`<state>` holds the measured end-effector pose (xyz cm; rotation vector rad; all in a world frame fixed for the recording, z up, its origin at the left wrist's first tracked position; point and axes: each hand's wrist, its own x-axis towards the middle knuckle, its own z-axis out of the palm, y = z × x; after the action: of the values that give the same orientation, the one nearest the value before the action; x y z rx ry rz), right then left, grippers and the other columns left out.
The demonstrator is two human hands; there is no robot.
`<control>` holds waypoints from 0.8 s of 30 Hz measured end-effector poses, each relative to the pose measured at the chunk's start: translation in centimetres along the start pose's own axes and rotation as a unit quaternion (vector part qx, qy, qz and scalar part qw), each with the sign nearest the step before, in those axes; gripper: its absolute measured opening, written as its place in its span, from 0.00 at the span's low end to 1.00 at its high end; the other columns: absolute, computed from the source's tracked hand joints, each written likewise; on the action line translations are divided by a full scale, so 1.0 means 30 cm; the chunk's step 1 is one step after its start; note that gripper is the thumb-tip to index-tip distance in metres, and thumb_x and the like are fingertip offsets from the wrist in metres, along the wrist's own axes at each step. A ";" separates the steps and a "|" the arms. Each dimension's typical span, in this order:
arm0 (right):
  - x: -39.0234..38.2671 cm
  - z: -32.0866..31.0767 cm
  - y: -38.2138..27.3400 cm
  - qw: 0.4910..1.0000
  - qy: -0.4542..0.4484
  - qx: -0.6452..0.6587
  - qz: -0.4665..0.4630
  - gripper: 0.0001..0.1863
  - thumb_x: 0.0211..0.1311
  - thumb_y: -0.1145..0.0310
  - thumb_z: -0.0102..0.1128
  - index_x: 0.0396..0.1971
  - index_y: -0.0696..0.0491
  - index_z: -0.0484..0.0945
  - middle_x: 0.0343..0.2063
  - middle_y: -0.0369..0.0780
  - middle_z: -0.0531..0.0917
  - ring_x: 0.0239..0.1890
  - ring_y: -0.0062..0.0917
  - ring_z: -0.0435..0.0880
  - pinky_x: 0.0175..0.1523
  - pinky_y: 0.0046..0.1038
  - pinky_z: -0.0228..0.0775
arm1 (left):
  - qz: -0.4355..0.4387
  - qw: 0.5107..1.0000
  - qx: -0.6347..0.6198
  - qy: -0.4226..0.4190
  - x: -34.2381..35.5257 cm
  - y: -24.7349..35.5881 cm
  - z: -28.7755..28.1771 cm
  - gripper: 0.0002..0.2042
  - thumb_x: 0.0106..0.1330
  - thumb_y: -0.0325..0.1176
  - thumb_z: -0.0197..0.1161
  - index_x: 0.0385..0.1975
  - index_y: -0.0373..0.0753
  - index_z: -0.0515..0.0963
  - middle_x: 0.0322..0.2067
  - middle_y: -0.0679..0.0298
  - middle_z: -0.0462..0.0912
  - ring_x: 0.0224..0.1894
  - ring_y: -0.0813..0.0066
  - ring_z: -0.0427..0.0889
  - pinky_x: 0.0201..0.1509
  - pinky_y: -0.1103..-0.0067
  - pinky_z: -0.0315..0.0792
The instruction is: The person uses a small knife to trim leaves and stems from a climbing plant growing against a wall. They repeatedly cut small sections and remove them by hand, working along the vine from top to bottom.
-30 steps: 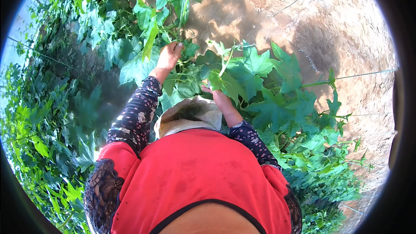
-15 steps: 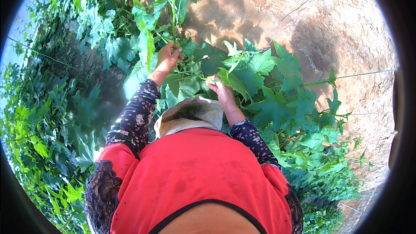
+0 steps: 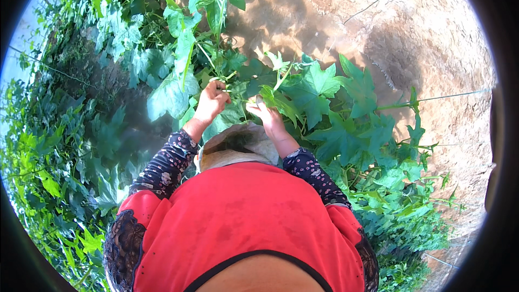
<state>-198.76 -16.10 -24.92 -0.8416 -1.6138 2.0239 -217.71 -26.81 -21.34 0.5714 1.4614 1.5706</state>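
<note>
My left hand [image 3: 213,103] is closed, its fingertips pinched on a thin green vine stem [image 3: 210,60] that rises toward the upper leaves. Just right of it, my right hand [image 3: 266,116] has its thumb and fingers together among the foliage; what lies between them is too small to make out. A broad lobed leaf [image 3: 315,87] spreads to the right of that hand. Below both hands, against my front, hangs a whitish cloth bag [image 3: 232,157] with its mouth open and its inside in shadow.
Dense climbing vines [image 3: 70,146] fill the left side. More leaves [image 3: 346,140] trail along the right, where thin wires [image 3: 454,95] run outward. Bare brown soil [image 3: 432,27] lies at the upper right.
My left hand has come down toward me, pulling the stem along with it. My right hand has shifted slightly left, so the two hands are closer together. Nearby leaves have swayed.
</note>
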 end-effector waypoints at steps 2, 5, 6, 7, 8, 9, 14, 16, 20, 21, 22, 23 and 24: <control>0.006 0.016 0.026 0.981 0.008 0.191 0.002 0.22 0.72 0.58 0.48 0.49 0.64 0.75 0.43 0.47 0.82 0.48 0.32 0.83 0.56 0.29 0.71 | -0.133 0.979 0.136 -0.069 -0.062 -0.093 0.020 0.16 0.60 0.31 0.62 0.45 0.31 0.70 0.24 0.59 0.81 0.17 0.82 0.71 0.18 0.81 0.63; -0.007 0.036 0.043 0.990 -0.003 -0.106 -0.091 0.19 0.72 0.62 0.48 0.47 0.64 0.76 0.43 0.46 0.82 0.48 0.31 0.82 0.56 0.30 0.71 | -0.249 0.964 0.094 0.003 -0.028 -0.263 0.030 0.10 0.64 0.33 0.61 0.39 0.33 0.74 0.20 0.63 0.78 0.12 0.80 0.66 0.14 0.81 0.58; -0.015 0.045 0.043 0.987 -0.011 -0.130 -0.092 0.18 0.71 0.63 0.47 0.47 0.64 0.76 0.43 0.45 0.82 0.48 0.31 0.82 0.56 0.30 0.71 | -0.250 0.966 0.055 0.020 0.007 -0.324 0.030 0.09 0.64 0.33 0.61 0.38 0.34 0.75 0.19 0.64 0.77 0.12 0.79 0.67 0.14 0.80 0.59; -0.027 0.052 0.041 0.984 -0.029 -0.143 -0.101 0.17 0.71 0.65 0.47 0.46 0.64 0.76 0.43 0.45 0.82 0.49 0.30 0.82 0.57 0.30 0.71 | -0.245 0.969 0.009 0.036 0.053 -0.386 0.031 0.09 0.64 0.33 0.60 0.37 0.34 0.75 0.19 0.64 0.76 0.13 0.78 0.68 0.14 0.79 0.59; -0.038 0.060 0.038 0.980 -0.037 -0.166 -0.108 0.17 0.71 0.65 0.46 0.46 0.64 0.76 0.44 0.45 0.82 0.48 0.30 0.81 0.57 0.30 0.70 | -0.234 0.970 -0.044 0.050 0.093 -0.448 0.029 0.08 0.65 0.33 0.59 0.35 0.35 0.75 0.19 0.65 0.75 0.13 0.77 0.69 0.14 0.79 0.60; -0.051 0.069 0.034 0.980 -0.037 -0.168 -0.097 0.17 0.71 0.65 0.46 0.46 0.63 0.76 0.44 0.44 0.81 0.48 0.30 0.81 0.58 0.30 0.70 | -0.201 0.974 0.012 0.107 0.133 -0.510 0.049 0.06 0.65 0.32 0.56 0.35 0.36 0.75 0.19 0.64 0.75 0.15 0.75 0.72 0.14 0.75 0.63; -0.077 0.094 0.011 1.000 -0.022 0.007 0.001 0.16 0.73 0.65 0.45 0.47 0.63 0.74 0.45 0.43 0.79 0.48 0.32 0.81 0.58 0.33 0.71 | -0.143 0.981 0.002 0.134 0.168 -0.634 0.050 0.10 0.66 0.34 0.52 0.42 0.40 0.75 0.28 0.62 0.81 0.24 0.73 0.80 0.22 0.77 0.71; -0.072 0.101 0.002 0.993 0.028 0.102 0.049 0.17 0.74 0.64 0.44 0.47 0.63 0.74 0.45 0.43 0.79 0.48 0.32 0.81 0.57 0.33 0.72 | -0.164 0.972 -0.113 0.126 0.131 -0.594 0.053 0.12 0.68 0.38 0.50 0.44 0.40 0.76 0.30 0.63 0.82 0.25 0.73 0.80 0.23 0.78 0.71; -0.077 0.095 -0.028 0.998 0.002 0.055 0.032 0.18 0.75 0.63 0.42 0.46 0.64 0.74 0.44 0.44 0.79 0.47 0.30 0.81 0.56 0.29 0.72 | -0.188 0.890 -0.365 0.199 0.066 -0.472 0.094 0.16 0.70 0.46 0.48 0.39 0.41 0.78 0.25 0.65 0.80 0.17 0.76 0.70 0.18 0.79 0.62; -0.083 0.089 -0.036 1.000 -0.016 0.010 0.021 0.18 0.75 0.63 0.42 0.45 0.64 0.74 0.44 0.44 0.79 0.47 0.30 0.81 0.56 0.28 0.72 | -0.197 0.850 -0.434 0.225 0.058 -0.451 0.100 0.17 0.70 0.47 0.50 0.36 0.40 0.79 0.22 0.65 0.79 0.15 0.76 0.68 0.16 0.79 0.59; -0.087 0.084 -0.041 0.999 -0.035 -0.035 0.009 0.18 0.75 0.63 0.42 0.45 0.64 0.75 0.44 0.44 0.79 0.47 0.29 0.81 0.57 0.27 0.72 | -0.201 0.848 -0.432 0.233 0.055 -0.439 0.106 0.16 0.70 0.47 0.52 0.36 0.40 0.79 0.21 0.66 0.77 0.16 0.77 0.67 0.17 0.81 0.59; -0.089 0.080 -0.042 0.996 -0.048 -0.073 -0.004 0.18 0.75 0.63 0.42 0.45 0.64 0.74 0.44 0.44 0.79 0.48 0.29 0.81 0.57 0.28 0.71 | -0.196 0.875 -0.381 0.227 0.059 -0.436 0.107 0.15 0.70 0.46 0.53 0.36 0.40 0.79 0.21 0.66 0.77 0.16 0.78 0.67 0.17 0.81 0.59; -0.091 0.074 -0.038 0.992 -0.061 -0.110 -0.018 0.18 0.75 0.64 0.41 0.45 0.64 0.74 0.45 0.44 0.79 0.49 0.29 0.80 0.57 0.28 0.71 | -0.187 0.895 -0.333 0.228 0.061 -0.441 0.103 0.15 0.71 0.46 0.54 0.36 0.40 0.79 0.21 0.66 0.77 0.16 0.78 0.67 0.17 0.82 0.58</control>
<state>-198.33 -19.20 -22.96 -0.7698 -1.9342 1.9298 -212.24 -24.80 -33.75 -0.4845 1.1363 1.8059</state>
